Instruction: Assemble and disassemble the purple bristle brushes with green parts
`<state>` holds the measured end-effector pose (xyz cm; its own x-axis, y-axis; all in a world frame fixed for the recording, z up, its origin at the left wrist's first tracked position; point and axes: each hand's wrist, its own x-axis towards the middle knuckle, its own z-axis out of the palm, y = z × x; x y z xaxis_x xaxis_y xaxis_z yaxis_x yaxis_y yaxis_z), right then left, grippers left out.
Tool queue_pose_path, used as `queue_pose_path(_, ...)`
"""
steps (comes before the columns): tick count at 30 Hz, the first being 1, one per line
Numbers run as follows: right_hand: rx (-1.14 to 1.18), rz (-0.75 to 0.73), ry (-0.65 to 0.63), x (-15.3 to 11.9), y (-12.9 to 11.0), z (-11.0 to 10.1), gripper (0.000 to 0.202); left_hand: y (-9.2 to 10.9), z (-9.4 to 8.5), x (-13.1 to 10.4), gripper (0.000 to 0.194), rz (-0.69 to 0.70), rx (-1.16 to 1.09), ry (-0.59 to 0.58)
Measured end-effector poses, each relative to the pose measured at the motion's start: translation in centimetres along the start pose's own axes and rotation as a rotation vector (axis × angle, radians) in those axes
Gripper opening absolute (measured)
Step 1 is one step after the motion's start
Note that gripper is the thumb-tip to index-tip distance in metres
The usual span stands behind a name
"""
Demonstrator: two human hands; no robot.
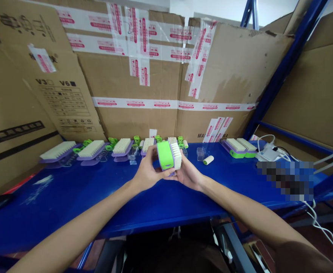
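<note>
Two hands (147,174) (191,173) clasp a brush (165,155), bristles (176,156) facing right, long axis steep in view.

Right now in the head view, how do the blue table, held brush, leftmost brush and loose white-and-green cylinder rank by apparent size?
1. Blue table
2. Held brush and leftmost brush: too alike to rank
3. Loose white-and-green cylinder
</note>
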<state>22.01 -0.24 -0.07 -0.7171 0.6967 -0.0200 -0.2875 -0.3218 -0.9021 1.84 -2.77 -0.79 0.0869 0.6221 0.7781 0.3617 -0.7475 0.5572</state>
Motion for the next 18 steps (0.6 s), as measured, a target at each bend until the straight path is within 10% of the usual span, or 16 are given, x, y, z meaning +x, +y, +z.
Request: queue_pose_path(18,-0.038,-0.044,0.001,0.46,0.43,-0.65,0.081,-0.03,-0.02,0.64,0.07,-0.048,-0.098,-0.048)
